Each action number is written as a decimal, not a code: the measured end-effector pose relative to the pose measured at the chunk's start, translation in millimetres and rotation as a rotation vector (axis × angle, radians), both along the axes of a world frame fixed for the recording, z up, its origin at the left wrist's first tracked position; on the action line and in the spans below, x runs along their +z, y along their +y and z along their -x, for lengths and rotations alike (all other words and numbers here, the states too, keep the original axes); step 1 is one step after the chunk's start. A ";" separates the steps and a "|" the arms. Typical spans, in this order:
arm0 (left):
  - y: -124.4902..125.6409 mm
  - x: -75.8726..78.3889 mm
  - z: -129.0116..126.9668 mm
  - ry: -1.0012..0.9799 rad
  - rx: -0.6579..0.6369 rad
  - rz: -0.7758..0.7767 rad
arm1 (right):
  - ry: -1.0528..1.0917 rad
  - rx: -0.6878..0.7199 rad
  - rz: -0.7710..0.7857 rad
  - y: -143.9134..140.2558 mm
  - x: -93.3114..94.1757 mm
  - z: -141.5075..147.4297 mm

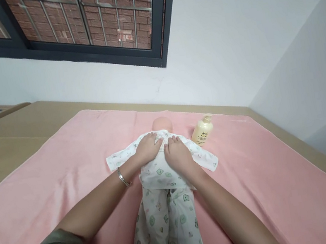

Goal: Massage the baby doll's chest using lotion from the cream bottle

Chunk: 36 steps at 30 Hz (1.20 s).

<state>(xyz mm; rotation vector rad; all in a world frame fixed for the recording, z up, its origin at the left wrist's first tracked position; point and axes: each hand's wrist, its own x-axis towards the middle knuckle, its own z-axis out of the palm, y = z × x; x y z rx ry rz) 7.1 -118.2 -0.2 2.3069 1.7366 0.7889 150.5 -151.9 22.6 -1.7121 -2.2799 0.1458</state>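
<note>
A baby doll (162, 124) with a smooth bald head lies stretched out on a pink blanket (86, 152), its sleeves spread to both sides. It wears a white printed top (159, 175) and matching trousers (182, 215) with small green animal figures. My left hand (148, 147) rests on the upper part of the top, fingers extended and thumb pointing inward. Beside it, my right hand (177, 153) lies on the same part, its fingers slightly bent. Neither hand visibly grips the cloth. The doll's face cannot be made out.
A pale yellow pump bottle (202, 132) stands on the blanket just beyond the doll's right-hand sleeve. The blanket covers a tan surface (25, 125) that meets a white wall (215, 45). Above is a dark-framed window (158, 57) with bars outside.
</note>
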 end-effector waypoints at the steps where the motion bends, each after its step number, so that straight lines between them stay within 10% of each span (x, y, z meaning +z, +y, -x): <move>1: 1.4 -0.9 0.5 -0.001 0.007 0.001 | 0.010 0.013 0.004 -0.9 0.8 0.3; 10: -37.2 -11.8 -27.6 0.177 0.047 -0.209 | 0.143 -0.021 0.128 39.3 -13.0 -34.5; 20: -1.7 -16.9 -9.6 -0.084 0.098 -0.061 | -0.027 0.024 -0.013 -3.1 0.0 2.1; 36: -9.9 -27.6 -15.1 -0.111 0.137 -0.167 | 0.105 0.000 0.053 38.6 -17.2 -31.2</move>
